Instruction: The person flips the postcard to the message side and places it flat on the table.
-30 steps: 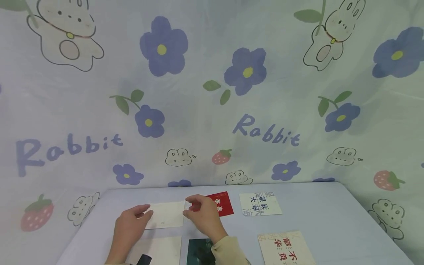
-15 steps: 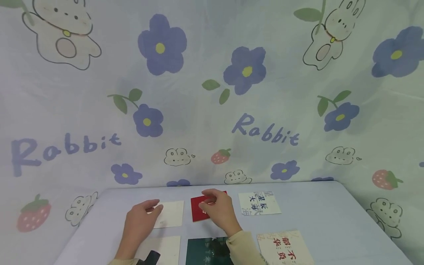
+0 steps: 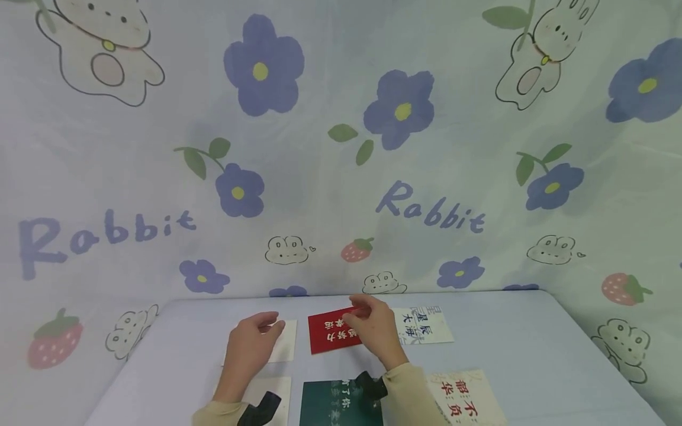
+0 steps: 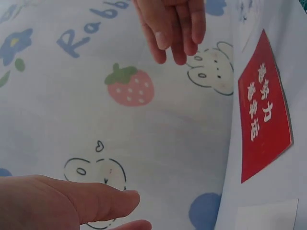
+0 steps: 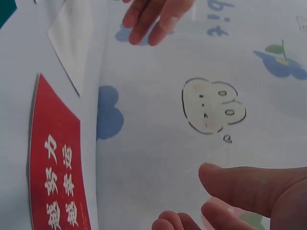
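My left hand (image 3: 250, 349) hovers in front of a plain cream card (image 3: 286, 342), hiding much of it in the head view. Over the right part of a red card (image 3: 326, 334) with white characters is my right hand (image 3: 375, 331). Neither hand holds anything; the fingers are loosely bent, with thumbs apart from them. In the left wrist view the red card (image 4: 264, 110) lies flat on the table, apart from the left thumb (image 4: 105, 199). The right wrist view has the red card (image 5: 55, 177) at left, away from the right thumb (image 5: 240, 184).
A white card with blue characters (image 3: 423, 325) lies right of the red one. Nearer are a dark green card (image 3: 330, 405), a beige card with red characters (image 3: 463, 396) and another cream card (image 3: 282, 393). A rabbit-and-flower cloth (image 3: 319, 177) hangs behind the table (image 3: 533, 355).
Both hands have moved right. The right hand has gone from the cream card's right edge to the red card, and the left hand now covers more of the cream card. The cards stay put.
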### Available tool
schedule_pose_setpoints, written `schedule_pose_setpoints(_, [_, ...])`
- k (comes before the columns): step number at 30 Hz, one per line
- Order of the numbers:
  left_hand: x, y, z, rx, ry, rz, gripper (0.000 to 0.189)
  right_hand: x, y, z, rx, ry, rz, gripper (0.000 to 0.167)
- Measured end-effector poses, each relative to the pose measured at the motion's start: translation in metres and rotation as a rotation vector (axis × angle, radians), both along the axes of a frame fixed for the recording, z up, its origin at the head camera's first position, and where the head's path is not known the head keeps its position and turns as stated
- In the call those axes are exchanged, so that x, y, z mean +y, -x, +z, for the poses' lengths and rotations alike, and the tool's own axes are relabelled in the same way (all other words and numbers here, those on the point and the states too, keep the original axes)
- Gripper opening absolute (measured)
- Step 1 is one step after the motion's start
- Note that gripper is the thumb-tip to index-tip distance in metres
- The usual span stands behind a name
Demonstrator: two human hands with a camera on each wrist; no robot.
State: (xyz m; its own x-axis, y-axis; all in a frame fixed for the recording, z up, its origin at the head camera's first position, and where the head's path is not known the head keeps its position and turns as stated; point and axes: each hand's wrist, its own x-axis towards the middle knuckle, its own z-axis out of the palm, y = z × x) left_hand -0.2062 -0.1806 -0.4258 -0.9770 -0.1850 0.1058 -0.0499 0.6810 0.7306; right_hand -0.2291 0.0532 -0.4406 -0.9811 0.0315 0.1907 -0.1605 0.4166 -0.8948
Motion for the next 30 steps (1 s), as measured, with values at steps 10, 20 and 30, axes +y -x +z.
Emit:
schedule_pose_setpoints(10, [0.018, 0.009, -0.006, 0.002, -0.065, -0.012, 0.035, 0.015, 0.01, -0.01, -0.016, 0.033, -0.033, 0.051])
schedule_pose_setpoints(20, [0.033, 0.015, -0.017, 0.004, -0.099, 0.024, 0.035, 0.017, 0.017, -0.022, -0.068, 0.01, -0.063, 0.052])
schedule_pose_setpoints(30, [0.045, 0.02, -0.026, -0.051, -0.099, 0.035, 0.039, 0.019, 0.018, -0.031, -0.127, -0.032, -0.096, 0.052])
